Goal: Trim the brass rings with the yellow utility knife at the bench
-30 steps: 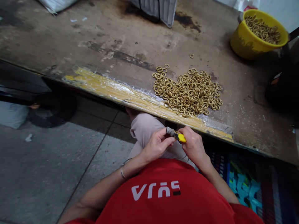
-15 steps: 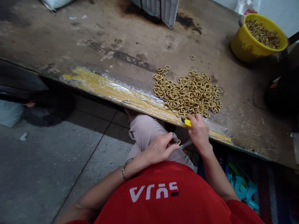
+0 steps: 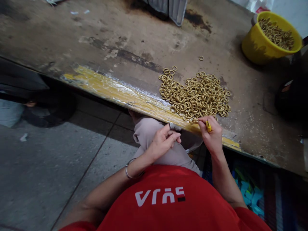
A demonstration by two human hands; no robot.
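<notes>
A heap of brass-coloured metal rings [image 3: 199, 94] lies on the worn table by its front edge. My right hand [image 3: 213, 136] is closed around a small yellow utility knife [image 3: 208, 126], most of it hidden in the palm. At the heap's near side, that hand's thumb and fingertips touch a ring [image 3: 194, 121]. Over my lap, just below the table edge, my left hand [image 3: 165, 141] has its fingers curled and the thumb pressed against them. A grey covering [image 3: 175, 127] shows at its fingers. Whether anything is inside the left hand's fingers is hidden.
A yellow bucket [image 3: 255, 48] of similar rings stands at the right back. One loose ring [image 3: 201, 58] lies behind the heap. Yellow tape [image 3: 115, 93] covers the table's front edge. A grey ribbed object [image 3: 176, 12] stands at the back.
My right hand has moved slightly right, its fingertips now at a ring, and the knife has turned back into the palm. My left hand has moved up-left; the ring beside it no longer shows.
</notes>
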